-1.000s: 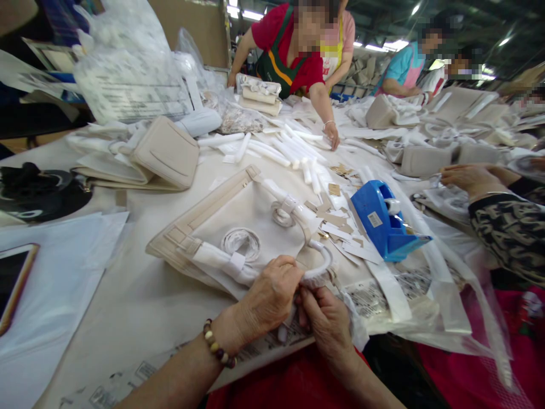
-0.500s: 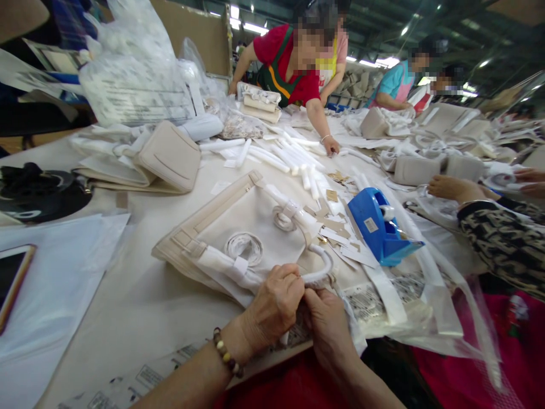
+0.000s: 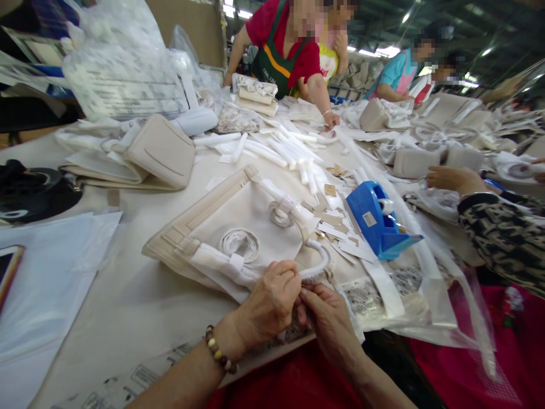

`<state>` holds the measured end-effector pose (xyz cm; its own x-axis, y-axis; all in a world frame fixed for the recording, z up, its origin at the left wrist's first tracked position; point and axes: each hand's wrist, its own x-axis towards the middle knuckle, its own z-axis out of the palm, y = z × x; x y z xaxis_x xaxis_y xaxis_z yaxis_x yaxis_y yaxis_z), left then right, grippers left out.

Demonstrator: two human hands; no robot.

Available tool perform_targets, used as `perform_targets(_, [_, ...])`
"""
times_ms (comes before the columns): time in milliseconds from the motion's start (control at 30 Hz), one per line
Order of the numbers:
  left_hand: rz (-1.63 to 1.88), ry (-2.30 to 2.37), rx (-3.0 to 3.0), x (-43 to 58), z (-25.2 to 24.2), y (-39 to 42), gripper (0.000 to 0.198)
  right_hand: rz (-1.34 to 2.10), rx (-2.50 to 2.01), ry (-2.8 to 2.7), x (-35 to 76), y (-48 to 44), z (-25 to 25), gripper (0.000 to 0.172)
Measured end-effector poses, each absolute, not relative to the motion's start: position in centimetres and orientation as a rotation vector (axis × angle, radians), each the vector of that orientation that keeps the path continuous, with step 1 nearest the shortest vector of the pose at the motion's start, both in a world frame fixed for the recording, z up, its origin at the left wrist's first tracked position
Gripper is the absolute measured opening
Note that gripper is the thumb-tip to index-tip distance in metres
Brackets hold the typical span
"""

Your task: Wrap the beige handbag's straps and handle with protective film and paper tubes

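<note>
A beige handbag [image 3: 238, 218] lies flat on the table in front of me, its handle [image 3: 317, 264] wrapped in white foam. My left hand [image 3: 270, 301] is closed around the wrapped handle near the bag's front edge. My right hand [image 3: 327, 321] pinches the same wrapping right beside it, fingers pressed together. A coiled white strap [image 3: 239, 243] rests on the bag's face.
A blue tape dispenser [image 3: 377, 221] stands just right of the bag among paper scraps. White foam tubes [image 3: 281, 150] and more beige bags [image 3: 157, 150] lie further back. A patterned sleeve [image 3: 498, 227] works at the right; other people stand across the table. A phone [image 3: 8, 270] lies far left.
Both hands stay on the wrapped handle with only small finger shifts. The person opposite has drawn their hand back a little.
</note>
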<state>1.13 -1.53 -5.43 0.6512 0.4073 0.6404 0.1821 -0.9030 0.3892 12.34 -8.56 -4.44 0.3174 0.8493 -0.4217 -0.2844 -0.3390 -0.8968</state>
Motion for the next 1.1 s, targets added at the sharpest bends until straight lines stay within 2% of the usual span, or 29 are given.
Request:
perform_targets(167, [1.015, 0.45, 2.548, 0.8, -4.9, -1.3, 0.021, 1.302, -1.493, -0.585, 12.9, -8.3, -4.4, 0.032])
perform_targets(700, [1.146, 0.575, 2.469, 1.4, -5.2, -1.6, 0.022, 1.339, -1.52, -0.662, 13.6, -8.3, -4.6, 0.032])
perform_targets(867, [1.142, 0.62, 2.48, 1.6, -5.0, -2.0, 0.022, 1.42, -1.52, -0.881, 14.4, -10.3, -3.3, 0.038])
perform_targets(933, [1.158, 0.621, 2.49, 1.7, -5.0, -2.1, 0.021, 1.204, -1.603, -1.019, 16.4, -11.1, -2.1, 0.037])
perform_targets(1033, [1.23, 0.587, 2.494, 1.8, -5.2, -2.0, 0.02, 0.498, -1.805, -0.996, 22.1, -11.0, 0.2, 0.032])
perform_targets(1100, [1.269, 0.566, 2.488, 1.9, -5.3, -1.9, 0.02, 0.162, -1.944, -0.948, 27.0, -9.8, 1.6, 0.037])
